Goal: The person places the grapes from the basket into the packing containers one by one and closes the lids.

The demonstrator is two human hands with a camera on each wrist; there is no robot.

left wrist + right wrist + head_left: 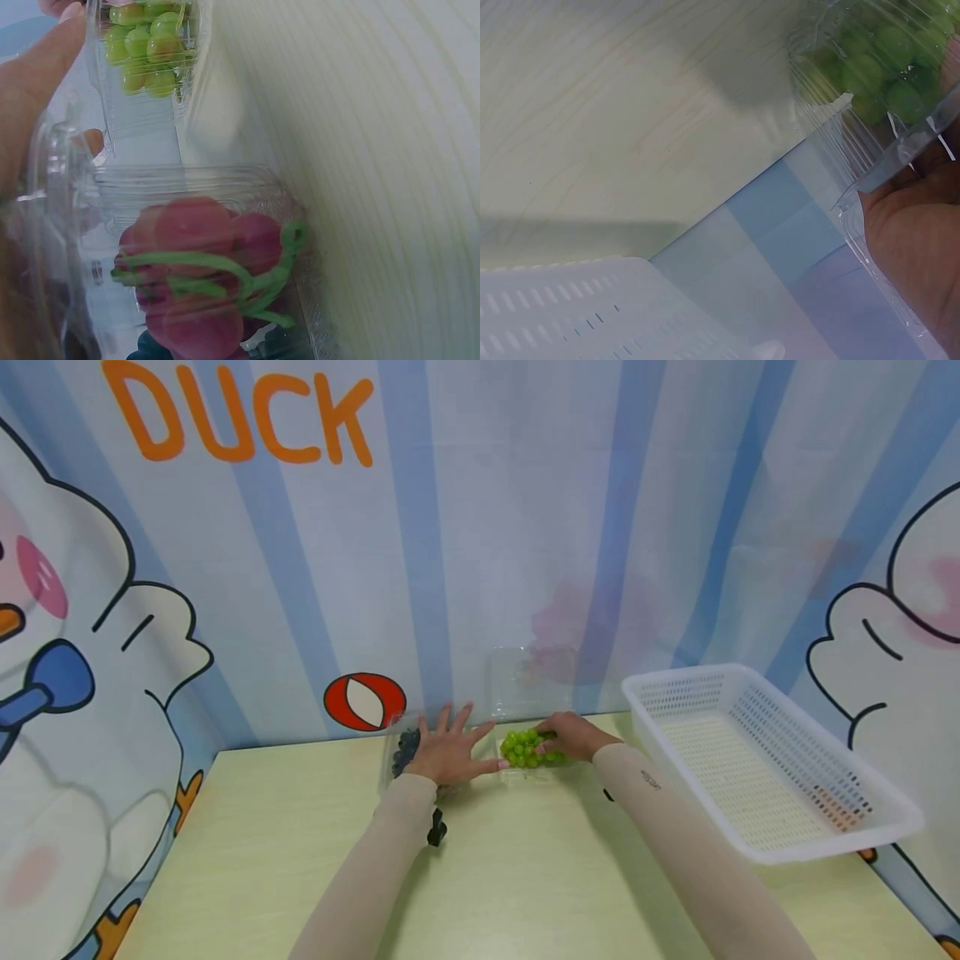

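My left hand (450, 756) rests over a clear plastic box (387, 768) with its fingers spread wide. Dark blue grapes (406, 750) show beside that hand, and the left wrist view adds reddish grapes (195, 232) with a green stem in the same box. To the right, a bunch of green grapes (521, 750) lies in a second clear box, whose lid (531, 681) stands up against the curtain. Fingers and thumb of my right hand (576, 737) curl round the right part of this bunch. Its palm reaches over the box's rim in the right wrist view.
A white perforated plastic basket (727, 768) stands on the right side of the pale table (510, 877). Behind the table's far edge hangs a striped curtain (495, 527) printed with ducks. A small black object (437, 828) shows by my left wrist.
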